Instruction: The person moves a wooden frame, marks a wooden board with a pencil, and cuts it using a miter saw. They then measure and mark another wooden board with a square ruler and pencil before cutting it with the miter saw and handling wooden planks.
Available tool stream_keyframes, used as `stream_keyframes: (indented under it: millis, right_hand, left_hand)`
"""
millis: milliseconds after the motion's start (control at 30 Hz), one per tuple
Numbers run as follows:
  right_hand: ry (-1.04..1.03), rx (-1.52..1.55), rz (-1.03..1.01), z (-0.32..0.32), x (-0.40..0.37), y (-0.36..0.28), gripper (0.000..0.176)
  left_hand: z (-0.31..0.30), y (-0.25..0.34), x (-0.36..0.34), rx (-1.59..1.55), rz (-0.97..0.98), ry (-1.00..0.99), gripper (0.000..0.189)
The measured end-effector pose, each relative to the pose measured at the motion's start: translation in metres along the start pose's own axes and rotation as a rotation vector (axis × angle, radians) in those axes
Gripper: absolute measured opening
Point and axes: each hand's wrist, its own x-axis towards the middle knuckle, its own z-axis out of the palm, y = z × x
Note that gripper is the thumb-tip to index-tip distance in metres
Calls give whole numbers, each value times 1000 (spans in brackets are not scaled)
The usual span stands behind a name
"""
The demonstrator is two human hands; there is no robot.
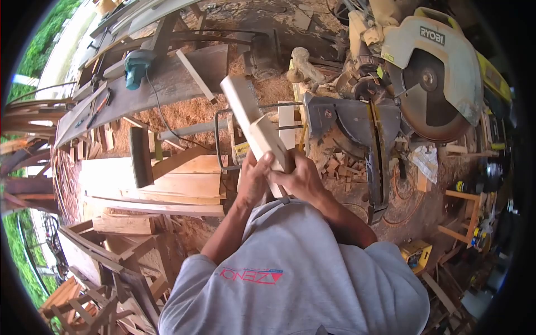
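Observation:
In front of my chest I hold two pale pieces of wood. The longer wooden block [241, 103] points up and away to the left, its lower end near my shirt. Against its right side lies a shorter wooden block [268, 137], which has a dark slot in its side. My left hand [254, 180] is closed around the lower left of the pair, thumb up on the wood. From the right, my right hand [304, 176] wraps the lower part of the shorter block, its fingers meeting the left hand's.
A miter saw [430, 78] stands at the right, its dark base [354, 120] just beyond my hands. Small offcuts [346, 166] lie below it. A teal power tool [137, 68] rests on a plank at the left, its cord hanging. Boards [187, 184] are stacked at left; sawdust covers the floor.

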Motion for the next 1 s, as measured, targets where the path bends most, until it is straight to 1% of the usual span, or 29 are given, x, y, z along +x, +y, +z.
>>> stream_keyframes:
  millis: [33, 67, 100, 133, 200, 267, 300, 333, 367, 400, 433, 500, 600, 633, 733, 833, 900, 933, 1000]
  right_hand:
    - [31, -62, 40, 2, 1, -8, 53]
    - [62, -123, 80, 5, 2, -14, 53]
    - [78, -148, 66, 7, 4, -16, 55]
    - [43, -125, 72, 5, 4, -19, 58]
    - [2, -102, 65, -4, 7, -20, 60]
    - [-278, 260, 21, -20, 5, -14, 62]
    - [-441, 423, 157, -33, 5, -18, 58]
    - [-454, 482, 149, -37, 6, -16, 53]
    - [-468, 543, 143, -38, 6, -13, 48]
    - [-435, 500, 140, -35, 5, -8, 40]
    - [-451, 501, 139, -32, 3, -9, 40]
    - [-362, 518, 170, -29, -3, -16, 37]
    - [-318, 550, 179, -20, -6, -19, 36]
    - [-294, 550, 180, -19, -7, -20, 36]
    - [-314, 517, 199, -19, -7, -26, 34]
    - [-318, 471, 227, -20, -7, -29, 33]
    - [-319, 502, 217, -19, -5, -24, 34]
    - [-322, 537, 207, -17, -5, -20, 34]
    - [-327, 566, 210, -12, -4, -13, 33]
  left_hand:
    - [-3, -3, 8, -12, -11, -30, 61]
    - [-2, -4, 13, -7, -18, 8, 61]
    - [-1, -3, 17, 0, -24, 43, 61]
    - [1, -1, 20, -2, -9, 54, 61]
    - [6, 11, 26, 3, 15, -6, 57]
    - [13, 27, 19, -9, 9, -10, 57]
    - [16, 34, 16, -20, -3, -21, 58]
    - [17, 36, 14, -16, 6, -10, 60]
    - [13, 35, 15, -62, 14, -51, 60]
    - [8, 34, 17, -63, 5, -73, 61]
    - [5, 34, 18, -61, -5, -97, 62]
    - [9, 38, 16, -89, 3, -86, 64]
    - [10, 40, 17, -62, 75, -96, 69]
    - [9, 41, 18, -62, 73, -96, 69]
    - [11, 43, 19, -28, 97, -96, 71]
    - [18, 52, 17, 7, 140, -91, 66]
    - [21, 55, 16, 139, 197, -62, 71]
    - [18, 52, 17, 136, 200, -58, 71]
    - [14, 46, 20, 194, 211, -9, 80]
